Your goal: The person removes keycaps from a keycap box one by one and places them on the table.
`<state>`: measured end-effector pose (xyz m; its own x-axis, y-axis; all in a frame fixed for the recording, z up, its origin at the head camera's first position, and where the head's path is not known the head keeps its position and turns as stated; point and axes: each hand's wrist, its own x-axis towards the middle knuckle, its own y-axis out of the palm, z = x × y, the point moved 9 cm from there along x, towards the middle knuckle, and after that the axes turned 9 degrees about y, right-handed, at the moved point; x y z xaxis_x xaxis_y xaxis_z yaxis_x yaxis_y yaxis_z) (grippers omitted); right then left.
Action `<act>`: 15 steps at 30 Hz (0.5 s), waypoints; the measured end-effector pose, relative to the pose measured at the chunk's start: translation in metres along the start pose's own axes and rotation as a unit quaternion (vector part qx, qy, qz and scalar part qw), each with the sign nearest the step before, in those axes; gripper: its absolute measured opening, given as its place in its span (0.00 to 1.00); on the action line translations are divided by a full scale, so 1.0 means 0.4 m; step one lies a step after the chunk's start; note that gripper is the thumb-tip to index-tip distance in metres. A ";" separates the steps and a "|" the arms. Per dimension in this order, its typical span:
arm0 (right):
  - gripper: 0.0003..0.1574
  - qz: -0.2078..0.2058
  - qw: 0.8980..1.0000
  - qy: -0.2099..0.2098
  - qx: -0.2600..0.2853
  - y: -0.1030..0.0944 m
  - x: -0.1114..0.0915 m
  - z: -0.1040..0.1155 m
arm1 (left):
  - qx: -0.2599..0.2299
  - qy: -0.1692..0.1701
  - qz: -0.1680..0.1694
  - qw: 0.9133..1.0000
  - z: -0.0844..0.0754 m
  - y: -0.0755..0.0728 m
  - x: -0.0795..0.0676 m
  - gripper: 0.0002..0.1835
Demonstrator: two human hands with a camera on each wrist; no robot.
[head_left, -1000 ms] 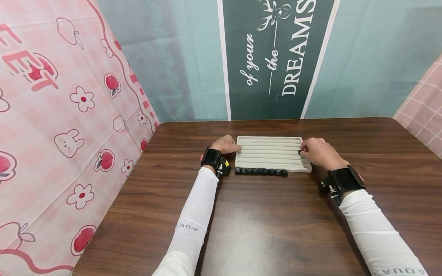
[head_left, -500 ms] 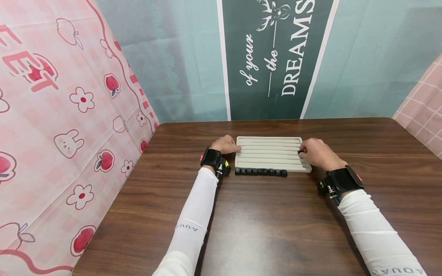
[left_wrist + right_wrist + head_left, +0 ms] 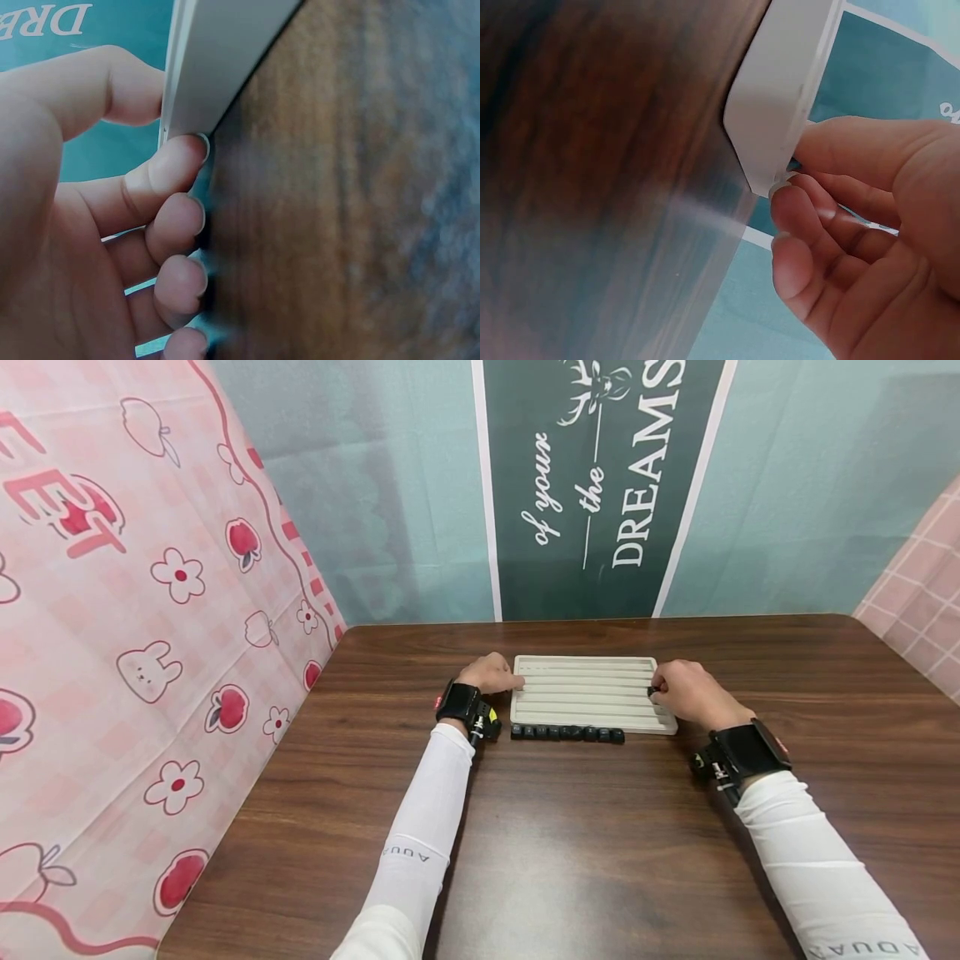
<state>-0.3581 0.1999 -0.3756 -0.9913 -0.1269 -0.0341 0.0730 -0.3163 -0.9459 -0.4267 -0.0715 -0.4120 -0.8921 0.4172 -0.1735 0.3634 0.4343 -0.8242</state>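
An off-white tray with several long ridges lies flat on the table, the two hands at its opposite ends. My left hand pinches its left rim; in the left wrist view the thumb lies over the rim and the index fingertip against the side wall. At the right end, my right hand pinches a small black keycap-like block over the rim, mostly hidden by the fingers. A row of similar black blocks lines the tray's near edge.
The brown wood-grain table carries all of this. Behind its far edge hangs a teal cloth with a dark lettered panel. A pink printed cloth borders the left side, and pink checks show at the right.
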 end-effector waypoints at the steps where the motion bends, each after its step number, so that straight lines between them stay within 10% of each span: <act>1: 0.12 0.000 1.000 0.000 0.001 0.000 0.000 0.000 | 0.001 0.000 -0.001 1.000 0.000 0.000 0.000 0.27; 15: 0.10 -0.003 1.000 -0.020 0.001 -0.003 -0.004 0.006 | 0.003 -0.005 -0.003 1.000 -0.001 -0.001 -0.002 0.27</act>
<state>-0.3565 0.1983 -0.3736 -0.9867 -0.1618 -0.0147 0.0664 -0.3189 -0.9455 -0.4263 -0.0717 -0.4113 -0.8969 0.4063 -0.1746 0.3570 0.4324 -0.8280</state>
